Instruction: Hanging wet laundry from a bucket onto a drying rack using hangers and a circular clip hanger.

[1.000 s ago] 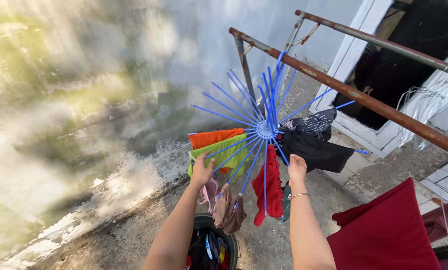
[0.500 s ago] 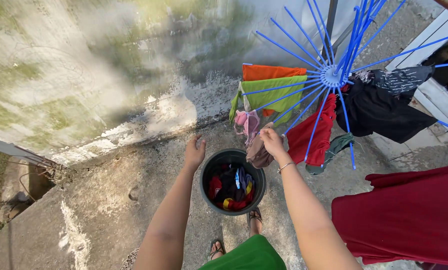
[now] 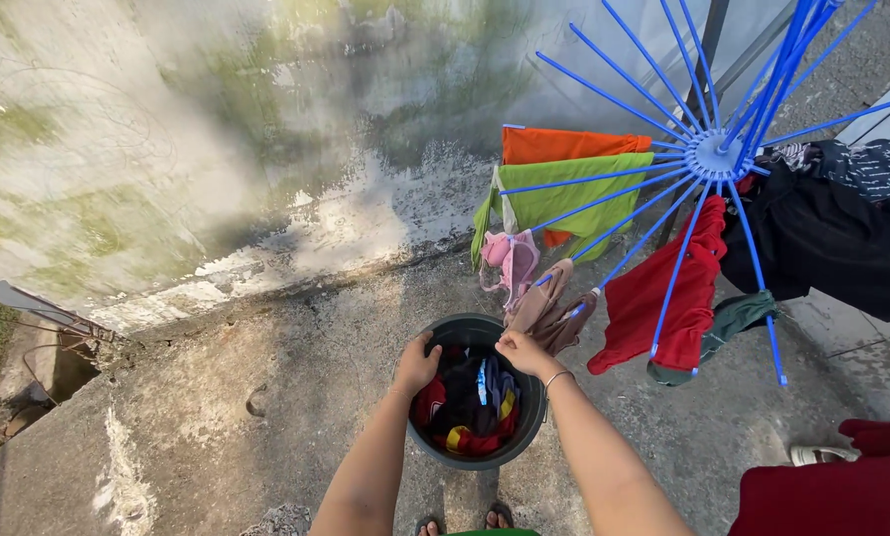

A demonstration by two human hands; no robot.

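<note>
bucket (image 3: pixel 524 442) of clothes sitting at 6 o'clock, bare concrete (image 3: pixel 217 417) lying open toward 9 | left hand (image 3: pixel 417 364) gripping rim, right hand (image 3: pixel 520 351) pinching laundry | blue rack (image 3: pixel 720 157) hanging at 2 o'clock | both hands dropping from half a second ago

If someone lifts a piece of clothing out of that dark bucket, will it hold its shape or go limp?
Probably limp: the clothes lie crumpled and tangled in the bucket, and those on the blue rack sag from its spokes. Pulling one may drag its neighbours along. They may be damp, so heavier than they look, though that cannot be seen.
</note>
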